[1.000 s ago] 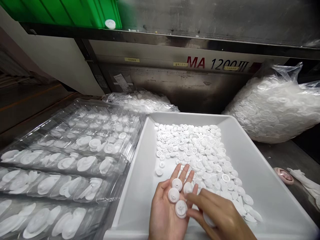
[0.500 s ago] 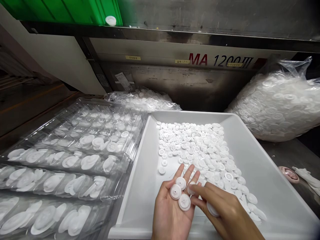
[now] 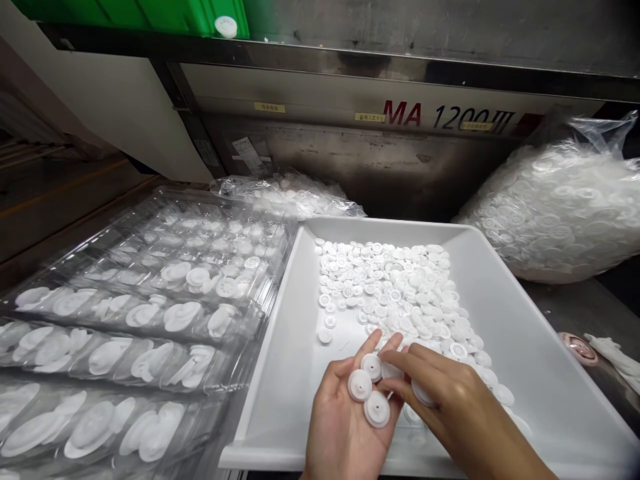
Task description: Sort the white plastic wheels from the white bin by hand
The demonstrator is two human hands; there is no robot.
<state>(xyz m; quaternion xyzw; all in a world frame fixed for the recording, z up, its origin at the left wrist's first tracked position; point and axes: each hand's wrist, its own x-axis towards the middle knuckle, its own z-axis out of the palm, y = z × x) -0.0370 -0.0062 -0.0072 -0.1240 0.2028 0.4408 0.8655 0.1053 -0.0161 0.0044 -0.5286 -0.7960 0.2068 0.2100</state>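
Palm up over the front of the grey-white tray (image 3: 260,373), my left hand (image 3: 350,413) bears several small white plastic gears (image 3: 377,409) on its palm and fingers. My right hand (image 3: 440,393) is closed, thumb and forefinger pinching a white gear (image 3: 393,371) at the left fingers. Another white disc (image 3: 423,393) shows beneath the right hand's curled fingers. Behind both hands, a heap of loose white gears (image 3: 400,287) covers the tray's bottom.
On the left stand clear plastic blister trays (image 3: 220,347) with white gears in their pockets. A bag of white parts (image 3: 560,207) sits at right, a smaller bag (image 3: 295,195) behind. A green bin (image 3: 150,15) is at the upper left.
Both hands have shifted slightly right in the view. The pinched gear now lies closer against the gears on my left hand.
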